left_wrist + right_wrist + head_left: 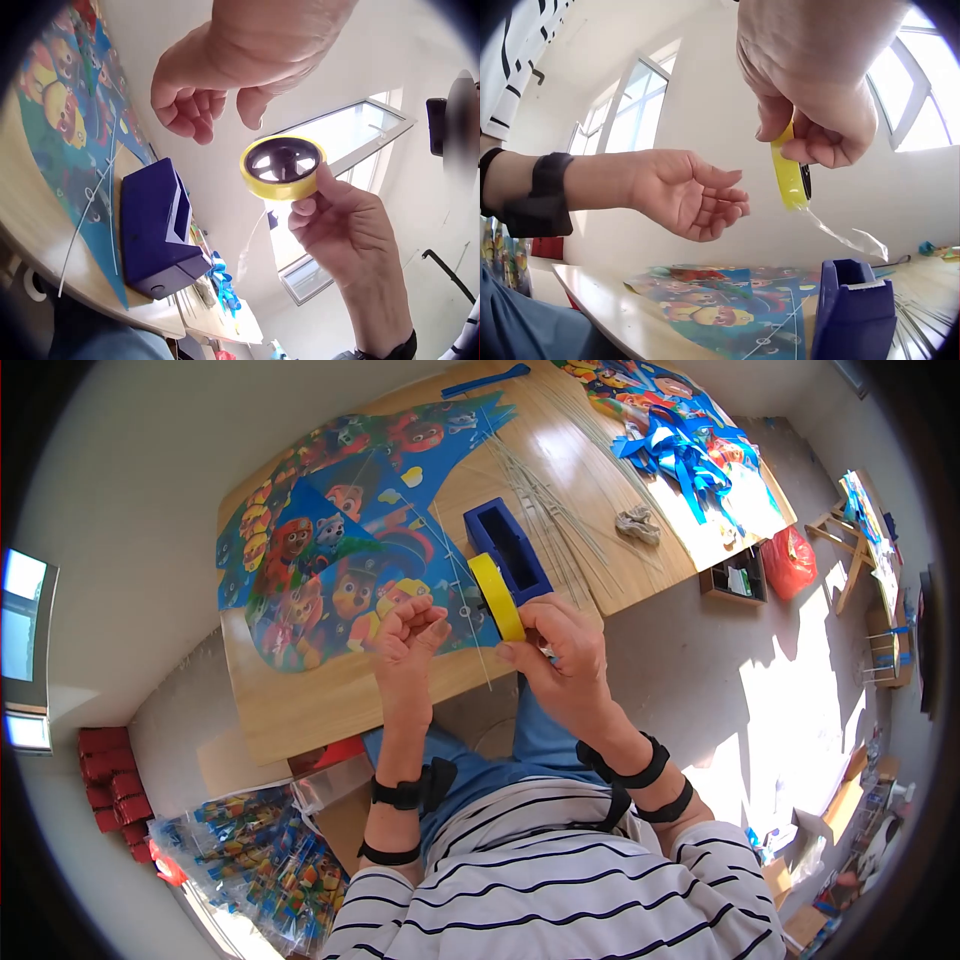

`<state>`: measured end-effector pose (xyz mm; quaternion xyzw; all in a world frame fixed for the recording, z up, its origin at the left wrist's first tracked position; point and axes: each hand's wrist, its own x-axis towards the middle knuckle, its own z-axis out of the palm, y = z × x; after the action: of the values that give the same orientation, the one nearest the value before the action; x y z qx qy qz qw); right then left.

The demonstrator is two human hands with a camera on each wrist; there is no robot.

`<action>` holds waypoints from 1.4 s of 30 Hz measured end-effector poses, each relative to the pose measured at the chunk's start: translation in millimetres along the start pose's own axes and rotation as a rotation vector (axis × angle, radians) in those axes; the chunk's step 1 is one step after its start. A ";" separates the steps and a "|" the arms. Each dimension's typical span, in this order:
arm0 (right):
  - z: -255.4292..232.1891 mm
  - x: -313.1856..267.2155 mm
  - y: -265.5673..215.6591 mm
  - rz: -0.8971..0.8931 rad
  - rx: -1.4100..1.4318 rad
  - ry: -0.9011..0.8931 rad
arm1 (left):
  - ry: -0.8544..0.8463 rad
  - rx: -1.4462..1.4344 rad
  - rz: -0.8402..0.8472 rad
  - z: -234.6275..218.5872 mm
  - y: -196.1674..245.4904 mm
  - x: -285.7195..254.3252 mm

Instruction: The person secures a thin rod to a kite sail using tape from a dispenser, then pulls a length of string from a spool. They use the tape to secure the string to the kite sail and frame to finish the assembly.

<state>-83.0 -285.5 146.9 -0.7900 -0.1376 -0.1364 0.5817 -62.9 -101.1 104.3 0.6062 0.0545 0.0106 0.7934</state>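
My right hand (568,662) pinches a roll of yellow tape (497,600) at its edge, thumb on one side and fingers on the other. In the left wrist view the roll's black core (283,160) shows. A crumpled clear strip (847,241) trails from the roll in the right wrist view. My left hand (405,650) hovers beside the roll, apart from it, with fingers loosely bent and nothing in them. Below the roll, a dark blue tape dispenser (855,322) stands on the table with its roll slot bare. Printed cartoon sheets (350,595) with thin white rods lie beside it.
Several thin rods (550,495) are spread across the wooden table (300,705), near a crumpled wad (637,525). Blue ribbons (685,460) pile up on more printed sheets at the far right. A red bag (789,563) and a box (733,580) sit beyond the table's right edge.
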 end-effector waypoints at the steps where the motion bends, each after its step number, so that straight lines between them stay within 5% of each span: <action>1: 1.2 0.9 4.7 -0.032 -0.032 0.019 | 0.015 0.026 0.055 3.1 7.5 -1.2; 5: 17.5 1.4 19.7 -0.151 -0.160 0.051 | -0.182 0.106 0.152 28.8 32.3 -8.4; 11: 24.2 10.7 35.0 -0.242 -0.218 0.106 | -0.073 0.117 0.182 45.3 25.7 9.8; 20: -15.3 7.6 74.5 0.129 -0.165 0.236 | -0.003 0.092 0.201 59.4 19.3 73.2; 36: -24.3 2.3 116.0 0.181 -0.122 0.253 | 0.006 0.092 0.065 60.2 -18.8 111.2; 42: -35.2 1.3 104.2 0.415 0.023 0.257 | 0.065 0.054 0.042 64.2 -12.8 113.9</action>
<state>-44.6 -348.9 65.7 -0.7710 0.1012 -0.1117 0.6187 56.0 -156.8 100.2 0.6276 0.0678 0.0453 0.7742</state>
